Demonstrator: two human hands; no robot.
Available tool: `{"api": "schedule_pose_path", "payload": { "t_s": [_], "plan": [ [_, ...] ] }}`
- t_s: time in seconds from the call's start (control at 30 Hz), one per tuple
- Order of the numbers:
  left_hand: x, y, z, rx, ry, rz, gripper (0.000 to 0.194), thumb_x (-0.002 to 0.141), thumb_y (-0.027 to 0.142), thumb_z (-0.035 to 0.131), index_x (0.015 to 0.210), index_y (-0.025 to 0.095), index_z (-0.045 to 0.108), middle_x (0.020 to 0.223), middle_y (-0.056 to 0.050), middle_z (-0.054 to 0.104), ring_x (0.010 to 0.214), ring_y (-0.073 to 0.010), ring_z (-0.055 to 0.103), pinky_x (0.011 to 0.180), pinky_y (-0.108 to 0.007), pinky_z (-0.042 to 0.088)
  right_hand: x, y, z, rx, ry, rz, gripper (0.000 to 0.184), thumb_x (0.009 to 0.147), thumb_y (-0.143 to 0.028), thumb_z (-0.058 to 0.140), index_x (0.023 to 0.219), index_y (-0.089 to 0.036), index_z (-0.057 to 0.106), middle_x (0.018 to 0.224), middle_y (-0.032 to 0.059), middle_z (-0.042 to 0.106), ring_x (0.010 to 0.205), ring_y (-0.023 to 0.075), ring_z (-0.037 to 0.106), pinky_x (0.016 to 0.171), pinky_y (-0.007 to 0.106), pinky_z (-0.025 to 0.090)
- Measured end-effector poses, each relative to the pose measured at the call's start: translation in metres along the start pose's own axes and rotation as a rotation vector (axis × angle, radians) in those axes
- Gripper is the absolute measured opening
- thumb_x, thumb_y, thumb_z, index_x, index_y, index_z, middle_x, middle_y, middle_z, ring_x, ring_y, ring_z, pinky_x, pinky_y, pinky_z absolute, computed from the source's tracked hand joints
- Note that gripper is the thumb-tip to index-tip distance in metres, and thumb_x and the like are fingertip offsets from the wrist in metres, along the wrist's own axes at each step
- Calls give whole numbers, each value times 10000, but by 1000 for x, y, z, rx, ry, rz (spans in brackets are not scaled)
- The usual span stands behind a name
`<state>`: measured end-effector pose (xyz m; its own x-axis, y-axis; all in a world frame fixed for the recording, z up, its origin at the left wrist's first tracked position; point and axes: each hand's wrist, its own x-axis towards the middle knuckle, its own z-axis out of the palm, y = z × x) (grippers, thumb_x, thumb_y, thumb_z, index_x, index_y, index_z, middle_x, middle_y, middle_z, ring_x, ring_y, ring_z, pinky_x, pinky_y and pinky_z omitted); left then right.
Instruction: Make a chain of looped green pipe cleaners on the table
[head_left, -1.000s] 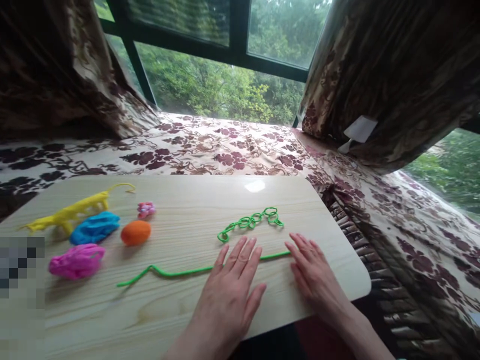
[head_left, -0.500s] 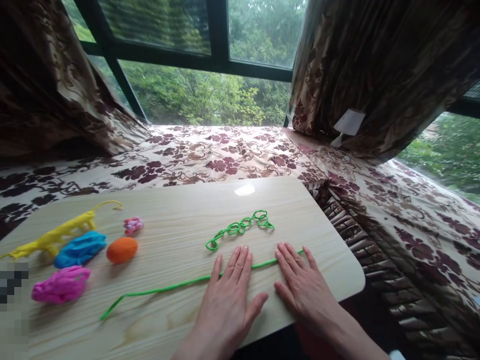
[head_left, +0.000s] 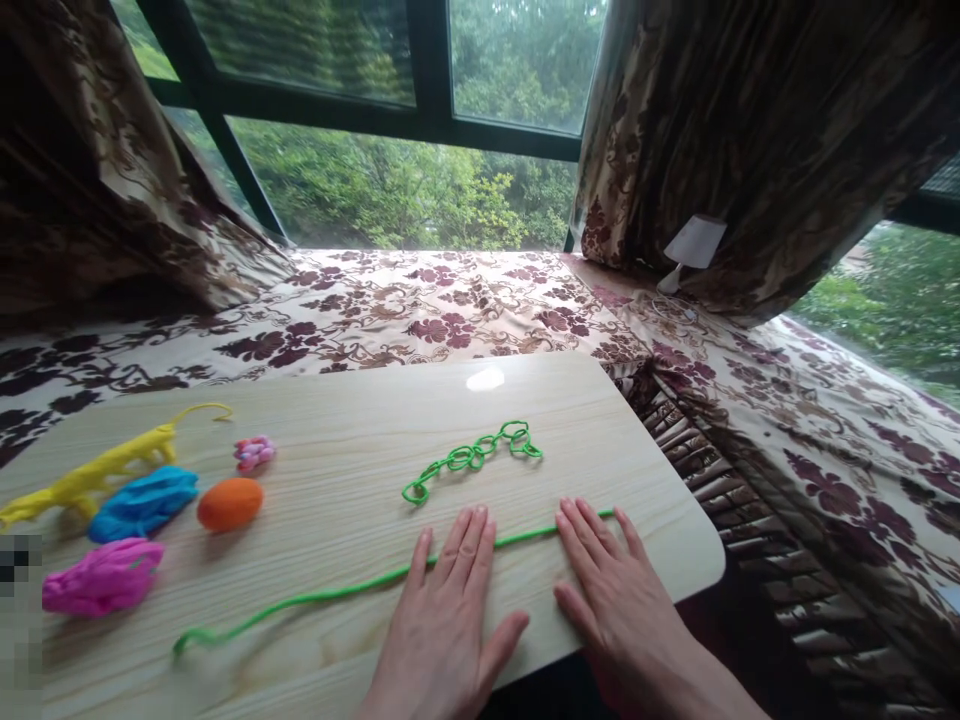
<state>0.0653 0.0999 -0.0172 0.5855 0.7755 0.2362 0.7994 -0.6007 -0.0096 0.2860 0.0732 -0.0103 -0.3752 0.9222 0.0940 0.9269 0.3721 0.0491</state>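
A long thin green clay strand (head_left: pixel 322 594) runs across the wooden tabletop, its left end bent and slightly blurred. My left hand (head_left: pixel 448 620) lies flat over the middle of the strand, fingers stretched forward and thumb out to the side. Near the strand's right end, my right hand (head_left: pixel 611 580) presses flat on it with the fingers extended. Just beyond my fingertips rests a chain of linked green clay rings (head_left: pixel 469 457). Parts of the strand are hidden under both hands.
At the table's left are a yellow clay animal figure (head_left: pixel 97 472), a blue lump (head_left: pixel 142 502), a pink lump (head_left: pixel 105 577), an orange ball (head_left: pixel 230 504) and a small pink mixed piece (head_left: pixel 254 453). The table (head_left: pixel 360 420) meets a flower-patterned covered ledge (head_left: pixel 450 300). A white lamp (head_left: pixel 694 242) stands there.
Both hands have shifted slightly toward me, still flat on the strand. The strand's left end has moved left and toward me, and its bend has changed shape.
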Motion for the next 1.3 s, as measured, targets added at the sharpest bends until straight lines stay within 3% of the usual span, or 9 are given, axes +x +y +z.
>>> {"api": "schedule_pose_path", "payload": {
  "t_s": [0.13, 0.27, 0.4, 0.6, 0.8, 1.03, 1.2, 1.3],
  "plan": [
    [-17, 3, 2, 5, -3, 44, 690, 809, 571, 332, 1376, 191, 228, 1416, -62, 308, 1313, -231, 229, 1066, -413, 129, -20, -1, 3, -10, -6, -15, 588, 884, -396, 353, 1392, -148, 193, 1436, 88, 205, 1316, 252, 170, 1051, 491, 77],
    [4, 2, -1, -10, -39, -80, 665, 836, 548, 289, 1369, 153, 244, 1425, -91, 280, 1317, -246, 212, 1057, -467, 141, 8, 9, 1, 35, -22, 125, 555, 905, -447, 264, 1366, -138, 278, 1426, 90, 239, 1319, 245, 163, 1042, 497, 109],
    [9, -4, -12, -14, 9, -81, 703, 826, 545, 335, 1379, 132, 202, 1435, -102, 249, 1322, -246, 198, 1065, -455, 147, 30, 13, -15, 61, -24, 176, 550, 922, -414, 223, 1379, -108, 228, 1435, 96, 212, 1325, 223, 144, 1045, 473, 134],
    [-30, -25, -14, 46, 51, -121, 729, 811, 537, 381, 1384, 131, 184, 1414, -112, 296, 1305, -257, 245, 1051, -457, 181, 36, -26, -15, 137, -28, 28, 583, 906, -472, 246, 1387, -143, 214, 1450, 65, 166, 1331, 215, 116, 1064, 436, 111],
    [-71, -34, -2, 92, 24, 19, 721, 784, 577, 396, 1377, 203, 225, 1394, -60, 346, 1300, -215, 266, 1071, -399, 101, 2, -38, -7, 105, -49, -104, 648, 880, -479, 326, 1402, -142, 143, 1449, 77, 145, 1328, 228, 127, 1075, 422, 73],
    [-44, -44, 1, 94, 9, -148, 715, 813, 554, 347, 1376, 133, 219, 1422, -101, 274, 1310, -250, 234, 1053, -461, 116, 48, -34, -5, 121, -75, 69, 643, 889, -522, 231, 1386, -114, 207, 1447, 107, 145, 1333, 227, 101, 1064, 462, 61],
    [-70, -43, -4, 103, 20, 16, 731, 781, 595, 377, 1374, 192, 240, 1402, -64, 327, 1307, -212, 250, 1070, -390, 87, 11, -34, -4, 137, -120, -63, 649, 886, -505, 273, 1404, -146, 119, 1458, 80, 82, 1337, 222, 62, 1070, 442, 52],
    [-64, -46, -3, 104, -10, -32, 714, 793, 585, 362, 1374, 191, 237, 1411, -61, 309, 1308, -222, 245, 1066, -415, 96, 15, -36, -3, 134, -112, -16, 652, 888, -509, 262, 1402, -129, 130, 1456, 92, 90, 1336, 231, 60, 1065, 462, 45]
  ]
}}
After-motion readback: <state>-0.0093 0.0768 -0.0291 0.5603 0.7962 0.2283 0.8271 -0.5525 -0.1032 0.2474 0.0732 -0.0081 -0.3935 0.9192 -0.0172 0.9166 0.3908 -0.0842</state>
